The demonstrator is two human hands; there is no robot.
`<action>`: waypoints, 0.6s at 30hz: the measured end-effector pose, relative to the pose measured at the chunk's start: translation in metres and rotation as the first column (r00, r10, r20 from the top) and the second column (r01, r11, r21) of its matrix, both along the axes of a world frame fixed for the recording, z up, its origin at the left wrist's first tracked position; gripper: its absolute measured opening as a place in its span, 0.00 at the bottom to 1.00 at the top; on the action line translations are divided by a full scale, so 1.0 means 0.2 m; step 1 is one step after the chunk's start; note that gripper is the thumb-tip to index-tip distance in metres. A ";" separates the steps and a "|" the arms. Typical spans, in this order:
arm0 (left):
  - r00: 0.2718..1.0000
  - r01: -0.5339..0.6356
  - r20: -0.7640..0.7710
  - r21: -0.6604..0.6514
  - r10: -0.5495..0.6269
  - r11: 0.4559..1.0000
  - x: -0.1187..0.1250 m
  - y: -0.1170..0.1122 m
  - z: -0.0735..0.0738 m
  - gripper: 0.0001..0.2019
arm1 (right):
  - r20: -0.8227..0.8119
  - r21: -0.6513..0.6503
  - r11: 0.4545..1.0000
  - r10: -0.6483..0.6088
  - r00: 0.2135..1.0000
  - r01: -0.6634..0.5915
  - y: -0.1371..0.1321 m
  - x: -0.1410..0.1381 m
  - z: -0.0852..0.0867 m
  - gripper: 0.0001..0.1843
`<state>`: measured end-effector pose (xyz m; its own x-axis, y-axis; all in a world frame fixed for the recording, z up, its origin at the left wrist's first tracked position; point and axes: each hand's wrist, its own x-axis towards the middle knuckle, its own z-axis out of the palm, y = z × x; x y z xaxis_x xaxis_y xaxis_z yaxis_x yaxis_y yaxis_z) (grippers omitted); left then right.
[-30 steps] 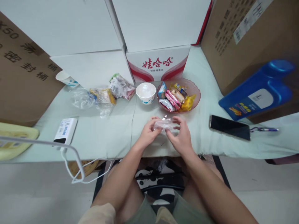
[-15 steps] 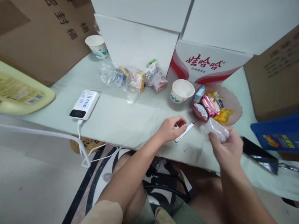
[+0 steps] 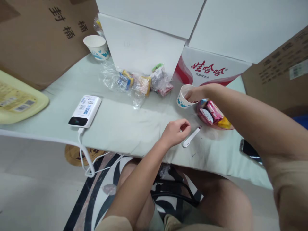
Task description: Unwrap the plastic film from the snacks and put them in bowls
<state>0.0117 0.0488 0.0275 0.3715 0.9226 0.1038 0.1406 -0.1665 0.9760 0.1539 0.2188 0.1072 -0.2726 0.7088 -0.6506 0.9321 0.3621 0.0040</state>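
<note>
My right hand (image 3: 196,94) reaches into a white paper cup (image 3: 184,102) with a blue leaf print. Its fingertips are hidden inside the cup, so what they hold does not show. My left hand (image 3: 175,131) rests at the table's front edge, fingers curled in, with nothing visible in them. Just right of it lies a slim white tool (image 3: 192,137) with a dark tip, apart from the fingers. Under my right forearm is a pink dish (image 3: 222,128) of wrapped snacks (image 3: 213,110), partly covered by the arm.
Several wrapped snacks in clear plastic (image 3: 141,86) lie against the white boxes (image 3: 141,45). Another paper cup (image 3: 97,48) stands back left. A cabled power bank (image 3: 86,109) and a yellow jug (image 3: 19,99) are left; a dark phone (image 3: 250,150) lies right.
My right hand has moved left and away from me, from beside the snack dish into the cup. The clear plastic it held is out of sight. My left hand has curled slightly tighter.
</note>
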 end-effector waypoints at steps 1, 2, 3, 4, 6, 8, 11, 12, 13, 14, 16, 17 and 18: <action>1.000 -0.005 0.004 -0.003 0.005 1.000 0.00 0.00 0.00 0.07 | -0.016 -0.016 0.999 -0.031 0.999 0.030 0.00 0.00 0.01 0.08; 1.000 -0.008 0.006 -0.007 0.008 1.000 -0.01 0.00 0.01 0.07 | -0.034 -0.009 0.998 -0.064 0.997 0.063 0.00 0.00 0.04 0.09; 1.000 -0.010 0.005 -0.010 0.010 1.000 -0.01 0.00 0.01 0.07 | -0.052 0.019 0.994 -0.103 0.993 0.104 -0.01 0.00 0.06 0.12; 1.000 -0.012 0.001 -0.015 0.012 1.000 -0.02 0.00 0.02 0.07 | -0.068 0.065 0.986 -0.146 0.987 0.151 -0.01 0.01 0.09 0.14; 1.000 -0.016 -0.008 -0.025 0.015 1.000 -0.03 0.00 0.03 0.07 | -0.109 0.182 0.959 -0.199 0.974 0.216 -0.01 0.03 0.15 0.17; 1.000 -0.020 -0.009 -0.027 0.020 0.999 -0.04 -0.01 0.04 0.07 | -0.128 0.307 0.927 -0.182 0.975 0.214 0.00 0.04 0.19 0.16; 0.999 -0.030 -0.011 -0.022 0.030 0.999 -0.05 -0.02 0.04 0.07 | -0.079 0.395 0.907 -0.123 0.989 0.144 0.01 0.04 0.20 0.07; 0.999 -0.035 -0.015 -0.022 0.035 0.999 -0.05 -0.02 0.04 0.07 | -0.067 0.371 0.916 -0.135 0.989 0.151 0.01 0.03 0.18 0.05; 0.999 -0.041 -0.018 -0.023 0.040 0.999 -0.05 -0.02 0.04 0.07 | -0.065 0.333 0.927 -0.158 0.985 0.171 0.02 0.02 0.16 0.06; 0.999 -0.045 -0.019 -0.023 0.045 0.999 -0.05 -0.02 0.04 0.07 | -0.065 0.289 0.936 -0.190 0.980 0.201 0.04 0.01 0.12 0.07; 0.999 -0.049 -0.017 -0.020 0.048 0.999 -0.05 -0.02 0.04 0.07 | -0.033 0.211 0.942 -0.259 0.965 0.260 0.06 -0.02 0.03 0.07; 0.999 -0.048 -0.017 -0.018 0.048 0.999 -0.05 -0.02 0.03 0.07 | -0.044 0.206 0.938 -0.276 0.960 0.279 0.08 -0.03 -0.02 0.05; 0.999 -0.047 -0.019 -0.017 0.046 0.999 -0.05 -0.02 0.03 0.07 | -0.102 0.234 0.929 -0.269 0.958 0.286 0.09 -0.03 -0.07 0.04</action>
